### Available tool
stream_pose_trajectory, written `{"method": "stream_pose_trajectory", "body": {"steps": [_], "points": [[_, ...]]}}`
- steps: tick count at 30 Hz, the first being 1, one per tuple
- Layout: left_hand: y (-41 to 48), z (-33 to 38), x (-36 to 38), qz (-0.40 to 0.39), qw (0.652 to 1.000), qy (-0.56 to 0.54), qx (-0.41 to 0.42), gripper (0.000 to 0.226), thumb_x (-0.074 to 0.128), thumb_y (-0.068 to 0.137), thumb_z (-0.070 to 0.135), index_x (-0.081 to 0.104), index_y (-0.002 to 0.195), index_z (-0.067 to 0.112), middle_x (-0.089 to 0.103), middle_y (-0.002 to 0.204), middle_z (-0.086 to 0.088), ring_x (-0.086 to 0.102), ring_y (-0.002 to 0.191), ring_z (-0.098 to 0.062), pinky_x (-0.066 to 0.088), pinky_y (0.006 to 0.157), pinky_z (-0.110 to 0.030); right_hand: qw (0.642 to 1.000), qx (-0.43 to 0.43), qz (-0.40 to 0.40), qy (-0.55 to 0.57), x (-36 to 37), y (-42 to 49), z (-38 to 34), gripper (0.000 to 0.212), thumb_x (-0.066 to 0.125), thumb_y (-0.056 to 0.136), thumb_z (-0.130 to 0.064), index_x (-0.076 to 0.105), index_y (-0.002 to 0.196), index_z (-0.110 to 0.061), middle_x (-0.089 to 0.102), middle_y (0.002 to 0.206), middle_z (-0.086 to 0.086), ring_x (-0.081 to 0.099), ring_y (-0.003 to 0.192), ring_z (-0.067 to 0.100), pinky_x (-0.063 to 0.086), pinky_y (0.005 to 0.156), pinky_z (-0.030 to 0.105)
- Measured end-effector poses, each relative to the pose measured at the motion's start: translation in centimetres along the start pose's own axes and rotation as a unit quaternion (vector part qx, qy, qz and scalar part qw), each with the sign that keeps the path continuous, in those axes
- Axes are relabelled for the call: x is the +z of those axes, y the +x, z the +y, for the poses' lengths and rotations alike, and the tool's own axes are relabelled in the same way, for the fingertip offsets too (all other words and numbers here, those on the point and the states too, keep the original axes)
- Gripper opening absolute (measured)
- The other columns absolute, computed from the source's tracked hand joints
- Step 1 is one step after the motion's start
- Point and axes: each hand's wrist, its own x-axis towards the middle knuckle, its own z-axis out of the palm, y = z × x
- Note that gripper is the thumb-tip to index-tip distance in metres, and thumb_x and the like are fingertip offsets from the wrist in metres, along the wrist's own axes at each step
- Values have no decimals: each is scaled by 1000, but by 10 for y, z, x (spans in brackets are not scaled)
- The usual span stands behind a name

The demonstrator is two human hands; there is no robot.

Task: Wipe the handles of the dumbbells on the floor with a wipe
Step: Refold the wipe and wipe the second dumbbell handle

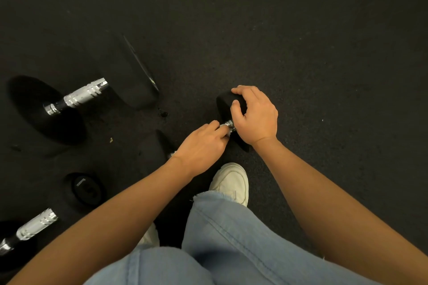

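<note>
A small black dumbbell (pixel 225 102) lies on the dark floor in front of me. My right hand (pixel 254 115) grips its far head from above. My left hand (pixel 201 146) is closed around the chrome handle (pixel 229 124), with a bit of white wipe (pixel 228 133) showing at the fingertips. The near head (pixel 155 148) sits left of my left wrist. Most of the handle is hidden under my left hand.
A large dumbbell with a chrome handle (pixel 83 95) lies at the left. Another dumbbell (pixel 37 224) lies at the lower left, one black head (pixel 86 188) facing up. My white shoe (pixel 231 180) and jeans leg (pixel 231 245) are just below my hands.
</note>
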Motion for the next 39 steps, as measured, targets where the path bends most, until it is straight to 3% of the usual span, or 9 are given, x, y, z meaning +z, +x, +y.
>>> {"method": "stream_pose_trajectory", "body": {"steps": [10,16,23,26,31,36,39], "points": [[-2,-5,5,30,991,-105,-83,41,51,92,13,50,132,18,52,127,-3,45,114,-16,42,93,-26,1000,-5,-3,-10,-1,0,2,29,48,91,-26,61,116,-18,61,119,-3,57,107,13,42,78,23],[5,-5,3,61,970,-170,-165,36,51,92,17,54,127,15,59,120,-4,51,110,-15,43,93,-27,1000,-3,-3,-5,0,0,0,30,48,90,-26,61,116,-19,61,119,-4,56,107,12,44,78,24],[17,-21,-9,-9,933,-261,-247,35,49,93,15,58,126,20,63,119,-6,60,91,-13,47,76,-23,1000,-5,-3,-8,1,-1,1,33,45,89,-29,61,116,-19,61,120,-4,56,109,12,45,81,26],[24,-20,-10,-5,932,-270,-241,32,49,93,15,61,122,21,65,115,-5,59,86,-12,46,71,-21,1000,-1,-6,-7,2,0,1,34,44,88,-30,61,116,-20,60,121,-4,55,112,13,45,83,27],[18,-11,-5,18,959,-210,-187,30,50,93,16,60,121,14,61,114,-6,55,105,-18,46,91,-30,1000,0,-5,-6,2,0,0,35,44,88,-30,61,116,-20,61,121,-4,55,111,13,46,84,28],[18,-10,-2,6,971,-150,-187,32,54,91,16,57,123,12,60,116,-6,54,108,-18,47,93,-32,1000,-2,-5,-10,2,0,1,34,44,88,-30,61,116,-20,61,121,-4,56,111,12,45,82,26],[16,-1,1,-1,984,-116,-139,42,56,89,13,48,130,13,55,125,-5,46,117,-19,44,98,-32,1000,-1,-7,-12,1,0,1,33,45,89,-29,60,117,-19,60,122,-4,55,113,12,45,84,26]]}}
